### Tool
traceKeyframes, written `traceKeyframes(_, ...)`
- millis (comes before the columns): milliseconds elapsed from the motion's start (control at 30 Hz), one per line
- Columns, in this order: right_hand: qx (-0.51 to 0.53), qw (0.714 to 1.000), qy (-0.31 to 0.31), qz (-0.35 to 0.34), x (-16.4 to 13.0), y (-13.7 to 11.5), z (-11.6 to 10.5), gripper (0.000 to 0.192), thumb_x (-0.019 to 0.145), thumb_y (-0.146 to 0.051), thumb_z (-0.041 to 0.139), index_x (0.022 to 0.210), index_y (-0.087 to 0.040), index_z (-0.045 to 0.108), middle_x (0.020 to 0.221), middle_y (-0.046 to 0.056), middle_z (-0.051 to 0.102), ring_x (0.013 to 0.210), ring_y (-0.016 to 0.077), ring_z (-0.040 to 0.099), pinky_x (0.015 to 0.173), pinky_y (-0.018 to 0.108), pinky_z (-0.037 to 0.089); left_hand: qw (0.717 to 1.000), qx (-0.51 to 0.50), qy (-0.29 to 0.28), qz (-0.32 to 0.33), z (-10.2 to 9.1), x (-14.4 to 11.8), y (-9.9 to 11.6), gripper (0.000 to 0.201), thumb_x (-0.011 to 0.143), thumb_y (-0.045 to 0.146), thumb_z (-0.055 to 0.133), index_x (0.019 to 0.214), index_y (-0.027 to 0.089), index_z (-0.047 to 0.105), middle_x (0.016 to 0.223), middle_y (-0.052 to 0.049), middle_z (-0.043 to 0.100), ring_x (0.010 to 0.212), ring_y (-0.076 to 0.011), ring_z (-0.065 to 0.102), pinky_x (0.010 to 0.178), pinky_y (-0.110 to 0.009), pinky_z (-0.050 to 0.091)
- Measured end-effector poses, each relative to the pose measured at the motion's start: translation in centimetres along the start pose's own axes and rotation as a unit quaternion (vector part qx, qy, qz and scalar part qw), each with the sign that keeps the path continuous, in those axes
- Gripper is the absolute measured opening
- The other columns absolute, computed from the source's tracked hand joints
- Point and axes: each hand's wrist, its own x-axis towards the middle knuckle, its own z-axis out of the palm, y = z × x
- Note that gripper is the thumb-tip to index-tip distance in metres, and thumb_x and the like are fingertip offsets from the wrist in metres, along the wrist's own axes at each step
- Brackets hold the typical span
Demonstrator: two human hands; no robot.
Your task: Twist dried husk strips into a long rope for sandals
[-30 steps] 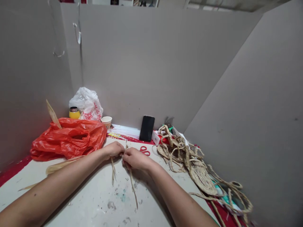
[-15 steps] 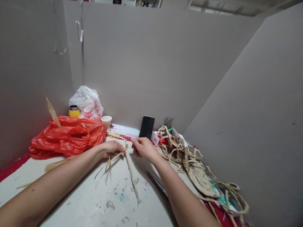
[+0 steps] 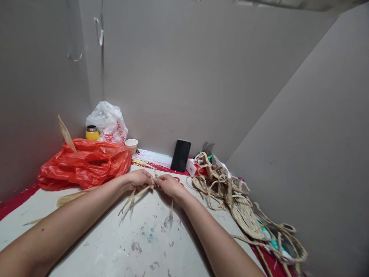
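Observation:
My left hand [image 3: 140,179] is closed in a pinch on dry, pale husk strips [image 3: 133,198], whose loose ends fan out below it over the board. Right beside it, my right hand [image 3: 167,184] also pinches the strips, its fingertips meeting those of the left. A single strip end [image 3: 172,209] hangs below my right hand. Between the fingertips a small twisted bit of the strips sticks up; its exact shape is too small to make out.
A red plastic bag [image 3: 86,165] lies left, with a white bag [image 3: 108,121], a yellow jar [image 3: 92,133] and a paper cup [image 3: 132,145] behind. A black phone [image 3: 181,156] leans on the wall. Braided cord [image 3: 245,217] heaps up right. Red-handled scissors [image 3: 177,179] lie behind my right hand.
My right hand has moved left to meet the left hand and now pinches the strips. The long strip that hung down the middle now hangs to the right. The view has tilted slightly down.

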Motion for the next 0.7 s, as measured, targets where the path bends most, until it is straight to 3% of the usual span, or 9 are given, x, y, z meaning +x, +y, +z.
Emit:
traceKeyframes(100, -0.009, 1.0, -0.018, 0.016, 0.2, 0.2, -0.3, 0.027, 0.08, -0.022, 0.052, 0.053, -0.015, 0.052, 0.038, -0.008, 0.038, 0.03, 0.0034, 0.026, 0.035, 0.021, 0.012, 0.999, 0.051, 0.01, 0.007, 0.1, 0.1, -0.1, 0.024, 0.06, 0.037, 0.064, 0.062, 0.014, 0.056, 0.042, 0.008, 0.042, 0.036, -0.0035, 0.022, 0.039, -0.02, 0.012)
traceKeyframes(267, 0.02, 0.998, -0.047, 0.042, -0.2, -0.1, -0.4, 0.026, 0.078, -0.019, 0.049, 0.053, -0.017, 0.047, 0.036, -0.008, 0.036, 0.027, 0.004, 0.023, 0.033, 0.021, 0.012, 0.982, 0.177, 0.058, 0.035, 0.0, 0.2, -0.1, 0.019, 0.067, 0.033, 0.057, 0.064, 0.015, 0.06, 0.049, 0.005, 0.049, 0.039, -0.0051, 0.029, 0.041, -0.021, 0.02)
traceKeyframes(400, 0.055, 0.997, -0.029, 0.048, -0.3, -0.2, 0.1, 0.024, 0.077, -0.018, 0.049, 0.053, -0.017, 0.048, 0.033, -0.01, 0.031, 0.027, 0.0035, 0.019, 0.032, 0.02, 0.011, 0.941, 0.311, 0.121, 0.057, 0.1, -0.3, 0.6, 0.017, 0.068, 0.03, 0.057, 0.06, 0.015, 0.06, 0.048, 0.004, 0.047, 0.046, -0.009, 0.039, 0.047, -0.022, 0.026)
traceKeyframes(500, 0.082, 0.995, -0.016, 0.053, -0.2, -0.2, 0.5, 0.022, 0.075, -0.015, 0.049, 0.053, -0.016, 0.051, 0.031, -0.01, 0.03, 0.027, 0.0033, 0.019, 0.031, 0.019, 0.01, 0.899, 0.402, 0.158, 0.069, 0.9, -1.3, 1.3, 0.018, 0.069, 0.031, 0.057, 0.063, 0.015, 0.062, 0.061, -0.004, 0.059, 0.061, -0.0165, 0.053, 0.056, -0.024, 0.035)
traceKeyframes(600, 0.113, 0.992, -0.014, 0.061, -0.2, -0.1, 0.9, 0.026, 0.074, -0.013, 0.048, 0.049, -0.017, 0.044, 0.03, -0.009, 0.031, 0.026, 0.0031, 0.019, 0.031, 0.019, 0.009, 0.869, 0.462, 0.166, 0.064, 2.4, -2.1, 1.7, 0.021, 0.073, 0.031, 0.054, 0.072, 0.014, 0.065, 0.079, -0.013, 0.067, 0.076, -0.0249, 0.06, 0.067, -0.03, 0.042)
traceKeyframes(700, 0.144, 0.987, -0.024, 0.067, -0.2, 0.0, 0.9, 0.031, 0.074, -0.014, 0.048, 0.046, -0.019, 0.035, 0.03, -0.009, 0.03, 0.027, 0.0025, 0.019, 0.03, 0.017, 0.009, 0.856, 0.486, 0.164, 0.065, 4.2, -2.5, 1.5, 0.021, 0.075, 0.02, 0.05, 0.084, 0.011, 0.067, 0.088, -0.018, 0.068, 0.085, -0.0284, 0.062, 0.076, -0.034, 0.043)
